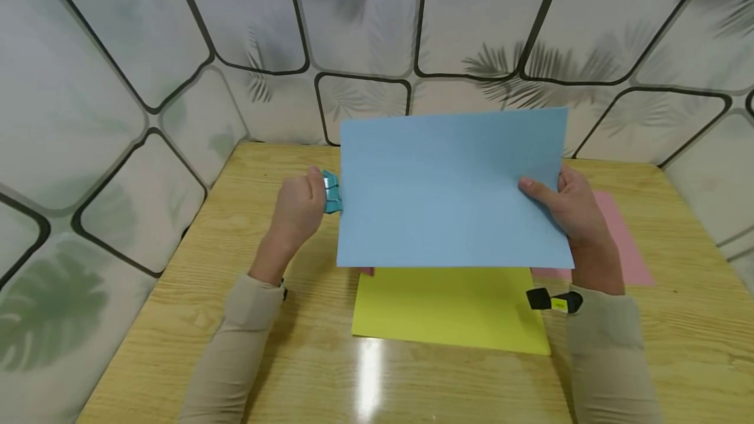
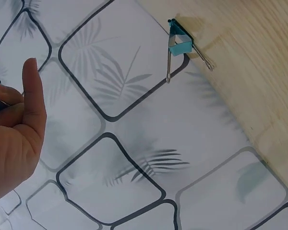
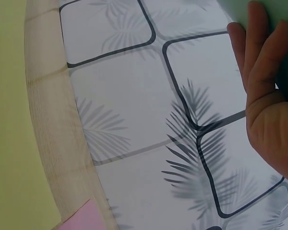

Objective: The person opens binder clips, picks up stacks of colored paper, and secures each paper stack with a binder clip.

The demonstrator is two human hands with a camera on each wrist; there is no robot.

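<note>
A light blue sheet (image 1: 453,188) is held up over the table. My right hand (image 1: 574,205) grips its right edge, thumb on the near face; in the right wrist view, that hand's fingers (image 3: 257,52) lie against the sheet's shaded side. My left hand (image 1: 299,205) pinches a teal binder clip (image 1: 332,192) at the sheet's left edge; whether it bites the sheet I cannot tell. The left wrist view shows only a dark piece of what this hand (image 2: 19,139) holds. Another teal binder clip (image 2: 180,45) stands on the table, its wire handles spread.
Beneath the blue sheet lie a yellow sheet (image 1: 450,309) and, to its right, a pink sheet (image 1: 627,247), both partly covered. They rest on a wooden table (image 1: 471,388). A patterned wall (image 1: 365,12) rises behind the table and along its left side.
</note>
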